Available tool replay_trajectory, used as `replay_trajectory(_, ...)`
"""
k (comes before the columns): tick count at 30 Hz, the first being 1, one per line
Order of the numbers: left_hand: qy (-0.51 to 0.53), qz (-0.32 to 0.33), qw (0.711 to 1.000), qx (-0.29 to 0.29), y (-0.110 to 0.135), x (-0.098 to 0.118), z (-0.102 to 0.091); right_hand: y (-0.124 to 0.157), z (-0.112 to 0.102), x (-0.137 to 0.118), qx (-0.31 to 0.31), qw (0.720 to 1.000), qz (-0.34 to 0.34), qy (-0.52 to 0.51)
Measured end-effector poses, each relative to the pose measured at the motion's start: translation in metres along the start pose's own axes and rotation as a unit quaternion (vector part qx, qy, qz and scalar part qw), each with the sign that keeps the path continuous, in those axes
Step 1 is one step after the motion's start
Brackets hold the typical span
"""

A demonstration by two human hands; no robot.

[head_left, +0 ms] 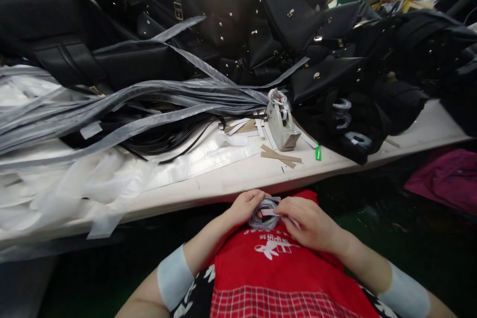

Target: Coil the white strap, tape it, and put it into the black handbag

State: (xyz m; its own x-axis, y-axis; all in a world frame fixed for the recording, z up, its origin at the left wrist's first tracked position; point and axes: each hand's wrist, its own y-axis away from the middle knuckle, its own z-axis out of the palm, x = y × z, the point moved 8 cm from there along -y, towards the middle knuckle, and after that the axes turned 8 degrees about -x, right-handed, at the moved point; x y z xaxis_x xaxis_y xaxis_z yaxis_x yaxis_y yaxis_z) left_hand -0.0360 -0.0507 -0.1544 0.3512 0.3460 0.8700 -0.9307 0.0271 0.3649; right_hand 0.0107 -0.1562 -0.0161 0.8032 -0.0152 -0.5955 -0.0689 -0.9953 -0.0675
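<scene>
Both my hands are low, just under the table's front edge and over my red apron [276,268]. My left hand [244,206] grips a small coiled bundle of grey wrapped strap [263,216]. My right hand [307,223] pinches a short white strip of tape [269,212] against the same bundle. The bundle is partly hidden by my fingers.
A white table [238,174] runs across the view. On it lie long grey plastic strips [130,99], clear film [74,184], black straps, a tape dispenser [281,121], card scraps and a green lighter [318,153]. Black handbags [231,15] are piled behind. A magenta cloth [443,179] lies at right.
</scene>
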Motion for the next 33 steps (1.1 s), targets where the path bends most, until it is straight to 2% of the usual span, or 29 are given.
replay_trajectory(3, -0.027, 0.005, 1.0, 0.002, 0.0, 0.002, 0.0, -0.001, 0.017, -0.005, -0.025, 0.996, -0.032, 0.078)
replay_trajectory(7, -0.089, 0.048, 0.995, 0.021, 0.002, 0.011, -0.002, -0.009, 0.041, -0.006, -0.069, 0.988, -0.055, 0.13)
replay_trajectory(9, -0.081, 0.056, 0.995, 0.017, 0.002, 0.012, -0.002, -0.013, 0.05, -0.002, -0.073, 0.986, -0.053, 0.141)
replay_trajectory(11, -0.046, 0.045, 0.998, 0.009, 0.003, 0.007, -0.001, -0.014, 0.052, 0.004, -0.052, 0.989, -0.034, 0.132)
replay_trajectory(14, -0.022, 0.038, 0.999, 0.015, 0.004, 0.006, -0.003, -0.012, 0.041, 0.016, 0.016, 0.997, 0.021, 0.069)
replay_trajectory(16, -0.052, 0.05, 0.997, 0.023, 0.007, 0.013, -0.003, -0.01, 0.028, 0.025, 0.071, 0.995, 0.071, 0.013)
replay_trajectory(19, -0.142, 0.071, 0.987, 0.018, 0.012, 0.029, 0.004, -0.006, 0.013, 0.042, 0.141, 0.977, 0.146, -0.066)
replay_trajectory(21, -0.195, 0.087, 0.977, 0.012, 0.015, 0.039, 0.011, -0.006, 0.013, 0.056, 0.16, 0.959, 0.185, -0.144)
replay_trajectory(25, -0.224, 0.092, 0.97, 0.029, 0.018, 0.042, 0.019, -0.006, 0.03, 0.077, 0.142, 0.913, 0.237, -0.301)
replay_trajectory(30, -0.249, 0.103, 0.961, 0.065, 0.02, 0.04, 0.02, 0.004, 0.033, 0.102, 0.144, 0.886, 0.263, -0.353)
replay_trajectory(31, -0.255, 0.112, 0.958, 0.066, 0.022, 0.041, 0.021, 0.007, 0.037, 0.108, 0.129, 0.879, 0.283, -0.363)
replay_trajectory(33, -0.261, 0.127, 0.955, 0.066, 0.025, 0.043, 0.021, 0.013, 0.053, 0.116, 0.058, 0.867, 0.314, -0.383)
